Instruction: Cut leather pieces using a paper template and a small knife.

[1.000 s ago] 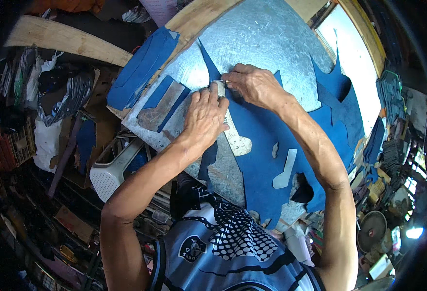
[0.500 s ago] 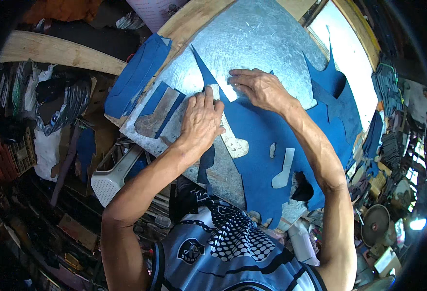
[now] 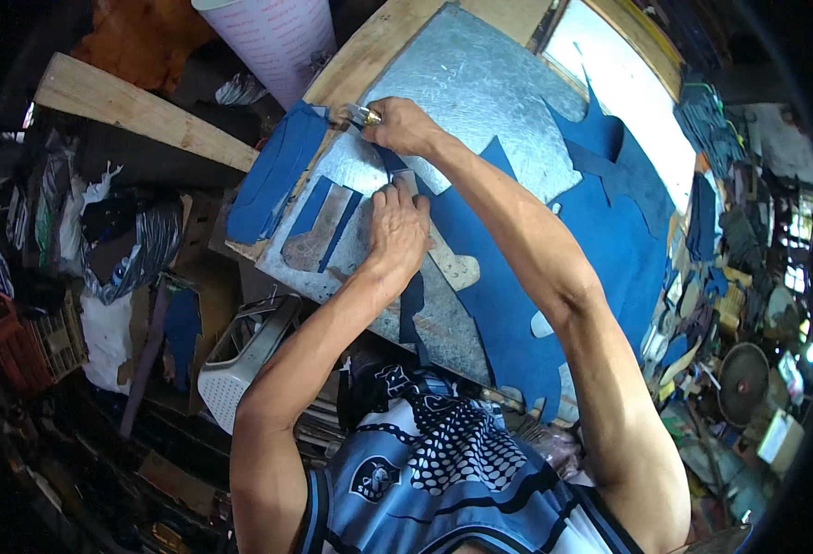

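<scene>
Pressing down from above, the person's left hand [image 3: 400,226] lies on a pale, boot-shaped flat template [image 3: 457,270], fingers extended and close together, laid over it rather than wrapped round it. From where I stand, the template's narrow end pokes out past the fingertips, and its rounded foot shows nearer the person, just right of the wrist. Along its right side spreads a large, irregular sheet of blue, leather-like material [image 3: 517,240], with the right forearm passing above it.

Farther from the body, the right hand [image 3: 397,126] is closed around a small silver-and-brass-coloured metal tool [image 3: 362,115]. The tool points left, near the far end of a stack of long blue cut pieces [image 3: 277,180]; whether its tip touches anything, I can't tell. Between that stack and the left hand lies a narrow blue strip [image 3: 340,235] on the scuffed, silvery metal work surface [image 3: 480,78]. A second, white template [image 3: 541,324] peeks out beside the right arm.
</scene>
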